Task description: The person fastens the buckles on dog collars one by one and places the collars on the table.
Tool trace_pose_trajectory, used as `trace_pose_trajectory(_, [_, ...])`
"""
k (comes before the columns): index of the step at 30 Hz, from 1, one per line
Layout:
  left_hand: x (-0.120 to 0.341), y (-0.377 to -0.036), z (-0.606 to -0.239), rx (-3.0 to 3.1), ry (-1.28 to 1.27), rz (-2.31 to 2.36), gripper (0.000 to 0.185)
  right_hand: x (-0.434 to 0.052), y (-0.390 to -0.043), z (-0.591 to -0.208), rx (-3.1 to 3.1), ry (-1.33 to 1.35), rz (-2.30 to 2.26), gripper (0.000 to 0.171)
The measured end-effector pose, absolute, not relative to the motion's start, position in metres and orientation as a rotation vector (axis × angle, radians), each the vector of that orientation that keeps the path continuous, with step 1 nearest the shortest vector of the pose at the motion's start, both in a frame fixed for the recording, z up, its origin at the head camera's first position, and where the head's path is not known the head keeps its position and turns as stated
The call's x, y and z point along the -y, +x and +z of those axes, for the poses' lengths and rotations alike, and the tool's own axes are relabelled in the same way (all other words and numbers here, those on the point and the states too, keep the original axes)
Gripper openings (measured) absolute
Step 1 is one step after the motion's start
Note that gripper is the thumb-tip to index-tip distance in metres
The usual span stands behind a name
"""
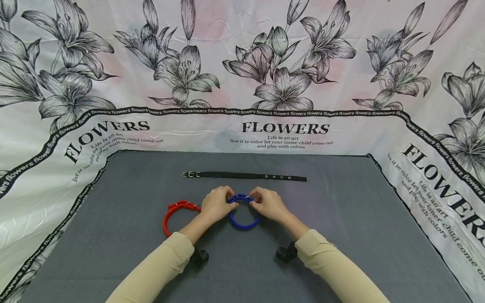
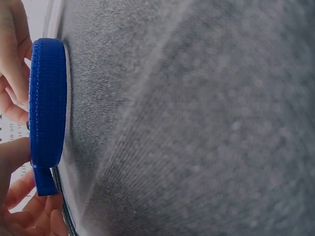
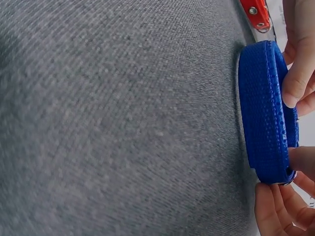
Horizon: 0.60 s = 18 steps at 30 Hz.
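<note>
A blue webbing collar, closed into a loop, lies between both hands at the middle of the grey table. My left hand pinches its far left part, where a short strap tail sticks out in the left wrist view. On the other side, the thumb and fingers of my right hand pinch the loop near its metal hardware. In the right wrist view the collar stands on its edge, its wide woven face toward the camera. The fingers cover part of the buckle area.
Left of the blue loop lies a red collar, also closed, partly hidden by my left forearm. A black collar is stretched out straight beyond the hands, buckle at its left end. Flower-printed cloth borders the grey table surface.
</note>
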<state>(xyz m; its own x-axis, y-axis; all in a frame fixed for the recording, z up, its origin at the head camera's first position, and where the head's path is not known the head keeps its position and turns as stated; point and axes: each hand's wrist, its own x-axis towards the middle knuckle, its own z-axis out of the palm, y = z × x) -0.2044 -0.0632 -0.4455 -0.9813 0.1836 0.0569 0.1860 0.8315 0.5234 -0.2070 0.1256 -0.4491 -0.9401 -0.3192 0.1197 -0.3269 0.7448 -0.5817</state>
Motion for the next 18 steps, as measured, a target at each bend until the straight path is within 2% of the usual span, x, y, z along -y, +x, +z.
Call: trace_pose_trajectory(18, [0.0645, -0.2067, -0.4548, 3.023, -0.255, -0.92, 0.028, -0.1232, -0.2074, -0.4582, 2.94, 0.489, 0.929, 0.016])
